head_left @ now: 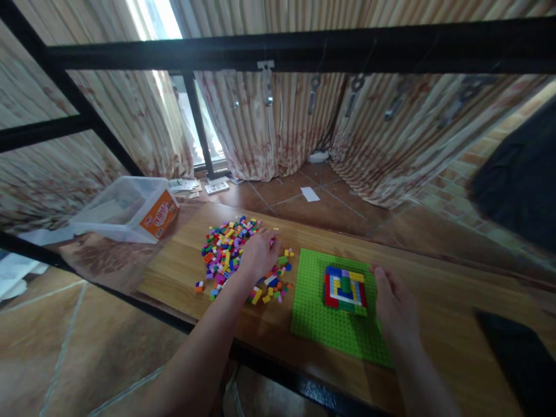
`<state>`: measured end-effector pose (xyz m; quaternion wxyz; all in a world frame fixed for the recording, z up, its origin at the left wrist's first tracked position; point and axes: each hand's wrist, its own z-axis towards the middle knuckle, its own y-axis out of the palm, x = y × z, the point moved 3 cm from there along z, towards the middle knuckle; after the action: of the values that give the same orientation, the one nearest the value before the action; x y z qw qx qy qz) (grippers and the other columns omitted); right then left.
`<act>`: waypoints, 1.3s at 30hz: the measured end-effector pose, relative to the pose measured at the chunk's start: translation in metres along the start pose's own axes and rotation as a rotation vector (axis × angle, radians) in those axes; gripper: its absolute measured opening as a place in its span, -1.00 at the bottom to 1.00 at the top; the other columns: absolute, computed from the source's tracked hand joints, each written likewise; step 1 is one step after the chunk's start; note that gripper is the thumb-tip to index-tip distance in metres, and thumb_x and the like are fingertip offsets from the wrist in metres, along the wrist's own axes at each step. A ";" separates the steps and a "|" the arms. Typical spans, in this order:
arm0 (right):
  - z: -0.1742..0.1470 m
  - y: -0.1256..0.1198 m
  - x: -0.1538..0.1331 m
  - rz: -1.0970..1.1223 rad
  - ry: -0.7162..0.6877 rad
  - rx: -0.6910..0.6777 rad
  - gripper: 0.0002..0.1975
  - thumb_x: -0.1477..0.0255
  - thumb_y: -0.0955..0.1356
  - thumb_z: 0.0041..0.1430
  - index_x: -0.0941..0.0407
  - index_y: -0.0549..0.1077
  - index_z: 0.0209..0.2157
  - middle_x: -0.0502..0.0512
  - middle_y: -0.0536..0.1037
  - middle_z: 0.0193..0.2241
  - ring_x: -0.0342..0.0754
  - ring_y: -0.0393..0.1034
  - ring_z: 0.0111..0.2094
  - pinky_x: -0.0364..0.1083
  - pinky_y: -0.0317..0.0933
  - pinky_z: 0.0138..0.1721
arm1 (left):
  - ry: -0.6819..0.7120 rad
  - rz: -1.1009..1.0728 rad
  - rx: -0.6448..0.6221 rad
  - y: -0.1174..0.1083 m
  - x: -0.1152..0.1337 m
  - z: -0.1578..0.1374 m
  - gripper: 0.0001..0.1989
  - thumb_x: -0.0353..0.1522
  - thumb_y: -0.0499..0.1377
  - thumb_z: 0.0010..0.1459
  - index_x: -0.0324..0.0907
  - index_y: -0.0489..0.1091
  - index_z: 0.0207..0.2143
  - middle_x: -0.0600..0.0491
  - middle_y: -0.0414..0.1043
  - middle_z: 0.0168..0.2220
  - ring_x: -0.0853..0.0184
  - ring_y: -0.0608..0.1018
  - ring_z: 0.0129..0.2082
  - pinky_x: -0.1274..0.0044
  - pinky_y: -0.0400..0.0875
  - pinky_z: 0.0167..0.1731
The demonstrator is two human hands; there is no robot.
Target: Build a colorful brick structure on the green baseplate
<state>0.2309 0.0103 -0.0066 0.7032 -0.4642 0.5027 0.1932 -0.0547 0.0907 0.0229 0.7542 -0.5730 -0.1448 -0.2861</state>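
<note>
My left hand [259, 253] reaches down over a heap of small mixed-colour toy bricks [226, 246], its fingers bent inward among them. What is between its fingertips is hidden. A green studded baseplate [310, 301] lies to the right of the heap. On it stands a low square build of bricks [345, 288] in red, blue, yellow, white and green, stepped toward a green piece at the middle. At the plate's right edge is my right hand [395, 301], fingers curled against the edge and partly hidden.
The wooden bench [174, 272] carries a dark flat object [516, 353] at the right. A clear plastic bin [125, 211] with an orange label sits at the left. A black metal bar [278, 51] crosses overhead before curtains. Papers [310, 194] lie on the tiled floor.
</note>
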 end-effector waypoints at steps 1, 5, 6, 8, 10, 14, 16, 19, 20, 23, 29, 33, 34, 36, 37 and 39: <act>-0.001 0.000 -0.001 -0.017 0.003 -0.006 -0.46 0.02 0.24 0.17 0.16 0.55 -0.13 0.25 0.63 -0.20 0.16 0.48 -0.15 0.07 0.27 -0.13 | -0.015 0.055 0.029 -0.003 -0.004 0.003 -0.71 -0.45 0.07 0.19 -0.23 0.49 -0.09 -0.12 0.52 -0.13 0.18 0.53 -0.10 0.37 0.39 0.00; -0.002 -0.003 -0.003 -0.074 0.053 -0.017 -0.50 0.06 0.25 0.15 0.14 0.56 -0.15 0.25 0.63 -0.19 0.19 0.49 -0.15 0.08 0.28 -0.15 | 0.023 0.191 0.060 -0.007 -0.015 0.014 -0.63 -0.48 0.09 0.15 -0.28 0.45 0.01 -0.15 0.48 0.03 0.12 0.46 0.06 0.29 0.26 0.17; -0.002 -0.004 -0.003 -0.093 0.064 -0.018 -0.51 0.08 0.25 0.14 0.14 0.57 -0.15 0.26 0.63 -0.18 0.20 0.49 -0.15 0.09 0.28 -0.15 | 0.027 0.195 0.051 -0.006 -0.017 0.017 -0.61 -0.49 0.09 0.14 -0.29 0.44 0.03 -0.15 0.47 0.05 0.13 0.45 0.07 0.30 0.25 0.17; -0.002 -0.005 -0.003 -0.137 0.074 -0.027 -0.51 0.09 0.25 0.14 0.13 0.57 -0.15 0.27 0.63 -0.17 0.22 0.49 -0.15 0.10 0.28 -0.16 | 0.006 0.196 0.035 -0.006 -0.023 0.020 -0.58 -0.52 0.07 0.12 -0.30 0.42 0.05 -0.14 0.46 0.07 0.16 0.46 0.08 0.32 0.26 0.17; -0.001 -0.005 -0.004 -0.176 0.063 -0.048 -0.51 0.09 0.24 0.13 0.14 0.58 -0.15 0.27 0.63 -0.18 0.22 0.49 -0.15 0.10 0.29 -0.16 | -0.028 0.205 0.014 -0.008 -0.026 0.022 -0.56 -0.54 0.04 0.12 -0.29 0.42 0.05 -0.13 0.47 0.06 0.19 0.46 0.07 0.34 0.25 0.18; -0.001 -0.002 -0.004 -0.215 0.014 -0.073 -0.52 0.10 0.26 0.11 0.15 0.58 -0.16 0.24 0.64 -0.21 0.19 0.50 -0.18 0.09 0.31 -0.17 | 0.022 0.199 -0.073 -0.010 -0.019 0.017 -0.60 -0.53 0.05 0.13 -0.25 0.45 0.01 -0.10 0.51 0.02 0.22 0.48 0.06 0.37 0.25 0.18; -0.001 0.000 -0.004 -0.220 -0.005 -0.078 -0.52 0.10 0.27 0.09 0.15 0.59 -0.18 0.23 0.64 -0.22 0.18 0.51 -0.20 0.08 0.32 -0.18 | 0.124 0.168 -0.147 -0.007 -0.009 0.011 -0.67 -0.49 0.06 0.14 -0.20 0.49 -0.08 -0.05 0.54 -0.05 0.23 0.50 0.00 0.38 0.27 0.16; -0.002 0.003 -0.004 -0.185 -0.028 -0.079 -0.54 0.11 0.29 0.08 0.16 0.60 -0.21 0.24 0.65 -0.25 0.14 0.52 -0.25 0.05 0.33 -0.21 | 0.244 0.136 -0.259 0.000 0.004 0.002 -0.77 -0.45 0.10 0.14 -0.16 0.53 -0.23 0.00 0.56 -0.18 0.25 0.53 -0.13 0.39 0.34 0.08; -0.002 0.004 -0.004 -0.169 -0.036 -0.076 -0.54 0.11 0.29 0.08 0.16 0.60 -0.20 0.24 0.65 -0.26 0.13 0.52 -0.26 0.04 0.34 -0.23 | 0.257 0.145 -0.291 0.003 0.007 -0.001 -0.80 -0.44 0.12 0.12 -0.16 0.53 -0.26 0.00 0.55 -0.21 0.25 0.53 -0.16 0.40 0.36 0.04; -0.003 0.003 -0.004 -0.148 -0.057 -0.065 -0.55 0.12 0.31 0.08 0.16 0.60 -0.20 0.22 0.65 -0.30 0.10 0.53 -0.31 0.01 0.35 -0.28 | 0.240 0.210 -0.352 0.007 0.012 -0.006 -0.84 -0.45 0.17 0.05 -0.17 0.52 -0.31 -0.02 0.54 -0.24 0.22 0.53 -0.18 0.41 0.39 -0.04; -0.001 0.000 -0.004 -0.125 -0.089 -0.015 -0.58 0.14 0.33 0.07 0.16 0.61 -0.23 0.23 0.65 -0.29 0.10 0.54 -0.29 0.02 0.37 -0.26 | 0.189 0.246 -0.371 0.005 0.014 -0.006 -0.85 -0.47 0.13 0.07 -0.18 0.49 -0.34 -0.03 0.54 -0.25 0.22 0.55 -0.19 0.45 0.41 -0.12; 0.002 -0.004 -0.001 -0.091 -0.087 0.011 -0.59 0.14 0.33 0.09 0.16 0.60 -0.21 0.23 0.65 -0.26 0.12 0.54 -0.24 0.06 0.37 -0.18 | 0.159 0.076 -0.322 -0.001 0.019 -0.006 -0.83 -0.45 0.12 0.10 -0.16 0.49 -0.27 0.02 0.54 -0.28 0.29 0.55 -0.29 0.51 0.41 -0.24; 0.002 -0.005 -0.001 -0.078 -0.075 0.011 -0.58 0.14 0.33 0.09 0.15 0.59 -0.20 0.23 0.65 -0.26 0.12 0.54 -0.25 0.07 0.37 -0.18 | 0.165 0.003 -0.312 -0.001 0.022 -0.008 -0.82 -0.45 0.12 0.11 -0.17 0.48 -0.25 0.03 0.54 -0.28 0.32 0.54 -0.30 0.53 0.40 -0.26; 0.000 -0.006 -0.003 -0.057 -0.068 0.009 -0.58 0.12 0.33 0.10 0.14 0.58 -0.18 0.21 0.65 -0.25 0.13 0.54 -0.24 0.09 0.38 -0.17 | 0.198 -0.145 -0.311 0.002 0.031 -0.015 -0.84 -0.45 0.13 0.10 -0.18 0.48 -0.27 0.05 0.52 -0.30 0.35 0.53 -0.31 0.56 0.39 -0.27; -0.002 -0.006 -0.005 -0.050 -0.085 0.004 -0.58 0.12 0.34 0.10 0.13 0.58 -0.18 0.20 0.64 -0.24 0.12 0.54 -0.23 0.09 0.37 -0.15 | 0.211 -0.213 -0.312 0.005 0.036 -0.019 -0.86 -0.46 0.13 0.10 -0.19 0.47 -0.29 0.05 0.52 -0.32 0.36 0.52 -0.32 0.56 0.38 -0.27; -0.008 -0.004 -0.013 -0.045 -0.149 -0.018 -0.61 0.11 0.35 0.10 0.10 0.58 -0.19 0.18 0.64 -0.23 0.11 0.53 -0.21 0.08 0.37 -0.12 | 0.219 -0.339 -0.320 0.014 0.047 -0.029 -0.86 -0.45 0.13 0.11 -0.20 0.48 -0.28 0.05 0.51 -0.32 0.38 0.51 -0.33 0.57 0.38 -0.25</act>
<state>0.2247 0.0043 0.0065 0.7387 -0.4661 0.4366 0.2156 -0.0121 0.0535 0.0290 0.6062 -0.6184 -0.1092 -0.4880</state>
